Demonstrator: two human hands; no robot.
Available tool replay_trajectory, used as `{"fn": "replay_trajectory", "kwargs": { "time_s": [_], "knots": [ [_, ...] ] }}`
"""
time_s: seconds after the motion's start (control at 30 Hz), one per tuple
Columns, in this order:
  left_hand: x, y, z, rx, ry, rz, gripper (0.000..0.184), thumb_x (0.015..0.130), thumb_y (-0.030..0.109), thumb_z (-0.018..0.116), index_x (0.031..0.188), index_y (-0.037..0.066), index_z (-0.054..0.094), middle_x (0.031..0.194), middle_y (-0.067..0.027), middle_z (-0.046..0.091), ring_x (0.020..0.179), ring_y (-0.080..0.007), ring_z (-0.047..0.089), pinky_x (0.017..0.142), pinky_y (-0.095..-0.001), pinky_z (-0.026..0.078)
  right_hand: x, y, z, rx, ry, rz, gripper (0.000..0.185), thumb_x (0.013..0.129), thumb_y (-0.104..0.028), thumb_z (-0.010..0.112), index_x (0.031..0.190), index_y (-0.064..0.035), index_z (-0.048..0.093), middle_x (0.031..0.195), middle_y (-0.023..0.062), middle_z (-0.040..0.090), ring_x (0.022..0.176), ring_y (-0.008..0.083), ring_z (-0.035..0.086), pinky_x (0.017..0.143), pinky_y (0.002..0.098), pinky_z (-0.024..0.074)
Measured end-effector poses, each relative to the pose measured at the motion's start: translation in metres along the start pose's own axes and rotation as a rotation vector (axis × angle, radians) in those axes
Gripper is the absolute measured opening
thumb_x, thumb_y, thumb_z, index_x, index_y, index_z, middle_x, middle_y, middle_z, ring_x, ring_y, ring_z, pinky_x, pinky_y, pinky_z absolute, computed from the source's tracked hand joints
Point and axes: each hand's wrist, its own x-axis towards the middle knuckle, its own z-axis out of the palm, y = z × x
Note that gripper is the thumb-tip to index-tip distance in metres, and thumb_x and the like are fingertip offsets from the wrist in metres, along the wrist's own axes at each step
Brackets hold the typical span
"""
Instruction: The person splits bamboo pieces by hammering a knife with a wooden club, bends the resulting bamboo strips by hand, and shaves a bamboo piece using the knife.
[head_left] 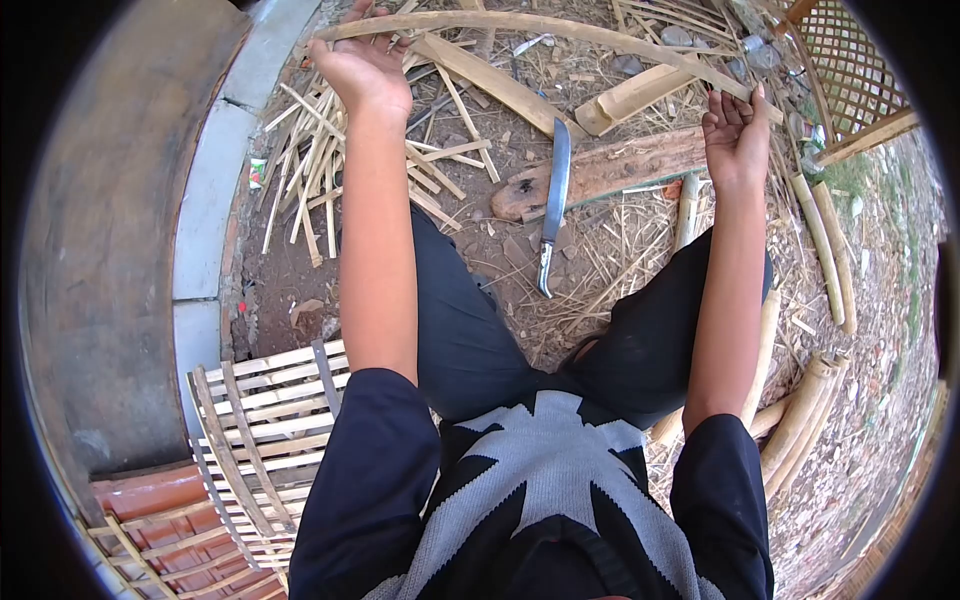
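A long bamboo strip (560, 28), slightly bowed, spans the top of the head view between my two hands. Its left end lies across my left hand (368, 75), palm up with the fingers around the strip. Near the other end, my right hand (738, 130) pinches the strip between thumb and curled fingers. Below the strip, a machete (557, 190) with a broad blade rests against a worn wooden plank (630, 165), its handle toward me. Split bamboo pieces (495, 85) and a wider half-round bamboo piece (640, 95) lie beyond the plank.
Thin bamboo slats (310, 150) are heaped at the left, beside a tiled ledge (205, 210). A slatted bamboo bench (270, 430) stands at lower left. Bamboo poles (800, 415) lie at right; a woven lattice panel (850, 60) stands at upper right. Shavings litter the ground.
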Motion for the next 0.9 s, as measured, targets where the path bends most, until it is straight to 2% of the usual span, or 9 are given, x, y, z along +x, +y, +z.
{"fn": "replay_trajectory", "kwargs": {
  "time_s": [0.03, 0.07, 0.13, 0.27, 0.47, 0.67, 0.77, 0.87, 0.9],
  "knots": [
    [-0.001, -0.001, 0.003, -0.03, 0.019, 0.011, 0.051, 0.101, 0.05, 0.034, 0.118, 0.006, 0.054, 0.108, -0.0102, 0.057, 0.101, -0.0246, 0.053, 0.085, -0.0394, 0.044, 0.0, -0.001, 0.001, 0.022, 0.016, 0.004, 0.034, 0.095, -0.035, 0.064, 0.092, -0.0033, 0.055, 0.091, 0.0111, 0.063, 0.082, 0.0207, 0.064, 0.062, 0.029, 0.0491],
    [-0.002, -0.001, 0.005, -0.06, 0.038, 0.021, 0.048, 0.1, 0.051, 0.039, 0.117, 0.009, 0.054, 0.107, -0.0084, 0.058, 0.098, -0.0226, 0.053, 0.081, -0.0372, 0.043, -0.001, -0.001, 0.0, 0.007, -0.01, -0.004, 0.034, 0.096, -0.036, 0.063, 0.099, -0.0035, 0.053, 0.094, 0.0109, 0.061, 0.084, 0.0198, 0.063, 0.063, 0.0285, 0.0487],
    [-0.002, 0.001, 0.009, -0.003, 0.02, 0.037, 0.051, 0.101, 0.051, 0.033, 0.12, 0.009, 0.053, 0.109, -0.0085, 0.058, 0.101, -0.0233, 0.053, 0.085, -0.0389, 0.042, -0.001, 0.0, -0.001, -0.023, -0.064, -0.022, 0.039, 0.097, -0.038, 0.06, 0.114, -0.0039, 0.049, 0.101, 0.0105, 0.057, 0.086, 0.0179, 0.06, 0.065, 0.0274, 0.0479],
    [-0.001, 0.005, 0.008, 0.015, 0.002, 0.014, 0.049, 0.103, 0.049, 0.032, 0.124, 0.009, 0.051, 0.114, -0.008, 0.058, 0.106, -0.0251, 0.053, 0.091, -0.0418, 0.041, 0.0, 0.0, -0.002, -0.02, -0.068, 0.011, 0.037, 0.098, -0.038, 0.059, 0.112, -0.0051, 0.053, 0.092, 0.0068, 0.058, 0.08, 0.0146, 0.059, 0.062, 0.0261, 0.0473],
    [0.0, 0.005, 0.004, 0.072, -0.007, 0.103, 0.038, 0.101, 0.041, 0.049, 0.124, 0.011, 0.049, 0.112, -0.006, 0.057, 0.11, -0.0225, 0.053, 0.096, -0.0422, 0.041, 0.002, -0.002, -0.003, 0.05, -0.153, 0.089, 0.033, 0.097, -0.036, 0.061, 0.103, -0.0041, 0.057, 0.083, 0.0044, 0.059, 0.074, 0.0135, 0.06, 0.059, 0.0255, 0.0473],
    [0.014, 0.003, -0.012, 0.149, 0.019, 0.179, 0.027, 0.097, 0.03, 0.062, 0.114, 0.012, 0.055, 0.097, -0.002, 0.06, 0.094, -0.0175, 0.058, 0.083, -0.0344, 0.047, 0.01, -0.002, -0.004, 0.06, -0.132, 0.06, 0.022, 0.097, -0.026, 0.062, 0.104, -0.0054, 0.057, 0.085, 0.0041, 0.062, 0.077, 0.0148, 0.063, 0.059, 0.025, 0.0481],
    [0.013, 0.003, -0.016, 0.251, 0.096, 0.069, 0.02, 0.096, 0.029, 0.063, 0.107, 0.013, 0.059, 0.091, 0.0003, 0.061, 0.086, -0.015, 0.059, 0.074, -0.031, 0.047, 0.015, -0.001, -0.009, 0.067, -0.158, 0.054, 0.02, 0.097, -0.022, 0.062, 0.106, -0.0048, 0.057, 0.089, 0.0049, 0.062, 0.078, 0.0153, 0.064, 0.059, 0.0252, 0.049],
    [-0.004, 0.007, 0.008, 0.391, 0.077, 0.036, 0.016, 0.095, 0.029, 0.064, 0.1, 0.013, 0.062, 0.088, 0.0, 0.064, 0.081, -0.0137, 0.062, 0.069, -0.0282, 0.045, 0.017, -0.001, -0.012, 0.078, -0.135, 0.033, 0.02, 0.097, -0.02, 0.061, 0.109, -0.0039, 0.056, 0.093, 0.0062, 0.063, 0.079, 0.0159, 0.064, 0.06, 0.0253, 0.0499],
    [-0.006, 0.009, 0.009, 0.442, 0.06, -0.034, 0.016, 0.095, 0.029, 0.065, 0.099, 0.013, 0.062, 0.087, -0.0002, 0.065, 0.079, -0.0138, 0.063, 0.068, -0.0277, 0.045, 0.019, -0.001, -0.013, 0.078, -0.12, 0.033, 0.021, 0.097, -0.019, 0.061, 0.111, -0.0037, 0.056, 0.095, 0.0067, 0.064, 0.079, 0.0162, 0.064, 0.06, 0.0253, 0.0501]
  ]
}}
